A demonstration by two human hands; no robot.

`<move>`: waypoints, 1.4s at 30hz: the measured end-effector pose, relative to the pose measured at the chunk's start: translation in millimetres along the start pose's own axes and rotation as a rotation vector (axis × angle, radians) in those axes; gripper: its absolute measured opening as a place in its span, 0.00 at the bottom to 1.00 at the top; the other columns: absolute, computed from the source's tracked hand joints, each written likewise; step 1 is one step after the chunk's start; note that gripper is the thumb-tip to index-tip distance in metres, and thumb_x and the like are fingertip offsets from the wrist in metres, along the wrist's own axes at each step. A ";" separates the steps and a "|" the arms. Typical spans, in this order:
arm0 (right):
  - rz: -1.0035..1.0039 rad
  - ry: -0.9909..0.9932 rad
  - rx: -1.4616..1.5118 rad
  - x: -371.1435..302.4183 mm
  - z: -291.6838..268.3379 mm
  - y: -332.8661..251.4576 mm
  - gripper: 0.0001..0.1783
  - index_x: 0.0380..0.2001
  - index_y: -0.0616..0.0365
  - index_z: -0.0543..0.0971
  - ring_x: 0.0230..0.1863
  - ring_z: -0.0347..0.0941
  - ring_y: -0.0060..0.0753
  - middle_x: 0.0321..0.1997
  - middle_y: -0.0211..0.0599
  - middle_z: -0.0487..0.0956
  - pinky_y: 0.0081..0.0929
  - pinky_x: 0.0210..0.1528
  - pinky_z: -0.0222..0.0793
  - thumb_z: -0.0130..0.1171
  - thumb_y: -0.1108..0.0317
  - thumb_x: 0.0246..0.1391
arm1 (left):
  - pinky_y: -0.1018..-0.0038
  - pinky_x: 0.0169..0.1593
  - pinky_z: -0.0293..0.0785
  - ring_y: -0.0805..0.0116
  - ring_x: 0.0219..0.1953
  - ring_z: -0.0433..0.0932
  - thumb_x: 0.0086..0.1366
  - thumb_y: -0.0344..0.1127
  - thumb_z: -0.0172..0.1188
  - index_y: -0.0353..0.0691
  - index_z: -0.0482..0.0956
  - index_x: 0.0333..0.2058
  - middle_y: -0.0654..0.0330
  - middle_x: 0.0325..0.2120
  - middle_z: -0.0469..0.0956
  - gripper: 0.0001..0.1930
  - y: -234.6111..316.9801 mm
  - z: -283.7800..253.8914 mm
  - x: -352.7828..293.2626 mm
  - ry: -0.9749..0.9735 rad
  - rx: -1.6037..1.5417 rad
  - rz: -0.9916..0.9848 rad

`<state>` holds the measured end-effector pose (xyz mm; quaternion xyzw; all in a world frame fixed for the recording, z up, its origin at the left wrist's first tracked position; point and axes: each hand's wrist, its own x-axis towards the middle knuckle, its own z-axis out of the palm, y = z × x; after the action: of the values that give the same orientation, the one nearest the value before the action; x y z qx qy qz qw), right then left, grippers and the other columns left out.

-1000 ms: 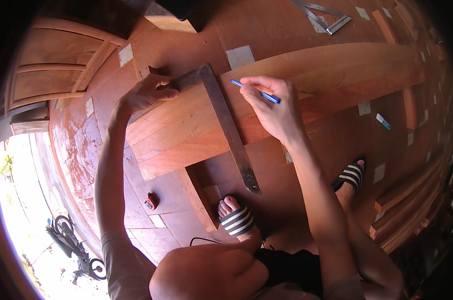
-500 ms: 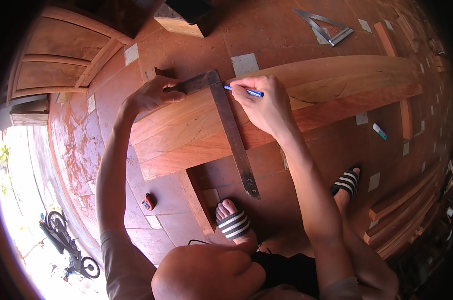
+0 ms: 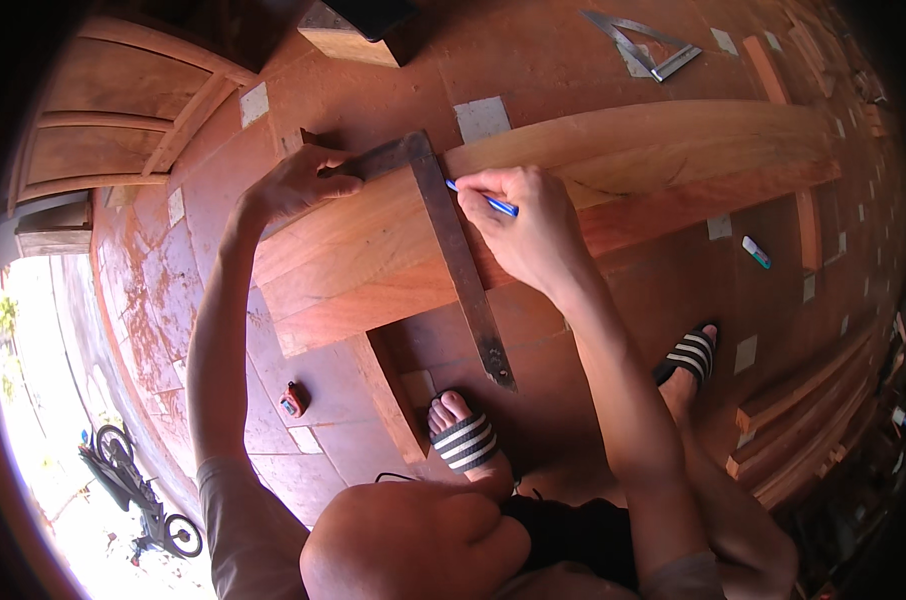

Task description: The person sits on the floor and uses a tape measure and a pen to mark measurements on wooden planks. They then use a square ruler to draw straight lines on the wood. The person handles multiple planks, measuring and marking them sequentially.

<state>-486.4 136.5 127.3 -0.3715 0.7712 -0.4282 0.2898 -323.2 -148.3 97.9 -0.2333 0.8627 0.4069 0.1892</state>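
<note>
A dark metal carpenter's square [image 3: 455, 255] lies across a thick reddish-brown wooden beam [image 3: 348, 275]. Its long blade runs over the beam and sticks out past the near side, and its short arm lies along the far edge. My left hand [image 3: 298, 185] grips that short arm at the beam's far left, thumb on the near side. Between the fingers and thumb of my right hand [image 3: 523, 215] is a blue pen [image 3: 498, 206], tilted, its tip on the wood close by the blade's right edge.
Wooden blocks [image 3: 398, 400] hold the beam off the tiled floor. A red tape measure [image 3: 293, 400] lies near left, and a white-and-green marker-like item [image 3: 757, 252] to the right. Beyond the beam is a metal triangle square [image 3: 653, 55]. Planks [image 3: 803, 410] are stacked at right; my sandalled feet [image 3: 463, 430] stand close.
The pen tip has slid a short way along the blade toward me, and the pen tilts more steeply. My left hand stays on the square. The whole view has shifted slightly.
</note>
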 end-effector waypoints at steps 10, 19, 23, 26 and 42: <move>0.044 -0.065 0.022 -62.6 -13.7 -0.3 0.17 0.48 0.67 0.86 0.35 0.87 0.33 0.36 0.51 0.88 0.29 0.38 0.78 0.64 0.62 0.67 | 0.65 0.59 0.74 0.61 0.51 0.83 0.66 0.47 0.70 0.34 0.83 0.58 0.49 0.49 0.87 0.27 -2.6 0.4 0.9 -0.022 -0.027 -0.014; 0.145 0.069 0.255 -88.3 -37.1 0.7 0.12 0.40 0.68 0.86 0.33 0.82 0.18 0.31 0.36 0.88 0.20 0.36 0.75 0.70 0.67 0.64 | 0.66 0.59 0.73 0.63 0.52 0.79 0.66 0.53 0.71 0.31 0.79 0.62 0.51 0.50 0.83 0.35 -10.6 0.6 7.2 -0.013 -0.010 -0.019; 0.253 0.144 0.308 -99.6 -58.5 12.3 0.15 0.38 0.70 0.85 0.30 0.78 0.16 0.27 0.35 0.84 0.20 0.32 0.72 0.67 0.64 0.67 | 0.65 0.61 0.71 0.58 0.56 0.79 0.64 0.53 0.72 0.32 0.81 0.59 0.48 0.54 0.82 0.33 -4.1 2.5 16.4 -0.050 -0.075 -0.043; 0.228 0.184 0.318 -105.5 -66.0 20.4 0.16 0.37 0.71 0.84 0.30 0.76 0.15 0.27 0.33 0.83 0.19 0.33 0.72 0.66 0.64 0.69 | 0.65 0.63 0.71 0.58 0.59 0.77 0.64 0.52 0.72 0.32 0.81 0.59 0.49 0.57 0.80 0.33 5.1 6.1 25.3 -0.036 -0.048 -0.073; 0.296 0.213 0.378 -119.6 -75.4 41.4 0.16 0.38 0.71 0.84 0.31 0.76 0.14 0.27 0.32 0.83 0.17 0.33 0.71 0.66 0.64 0.69 | 0.68 0.50 0.71 0.71 0.43 0.75 0.66 0.55 0.71 0.34 0.86 0.47 0.61 0.36 0.81 0.27 20.9 13.8 36.6 0.044 -0.004 0.037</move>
<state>-491.0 283.0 141.6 -0.1465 0.7498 -0.5541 0.3306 -362.9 -134.8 83.5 -0.2263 0.8701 0.4067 0.1621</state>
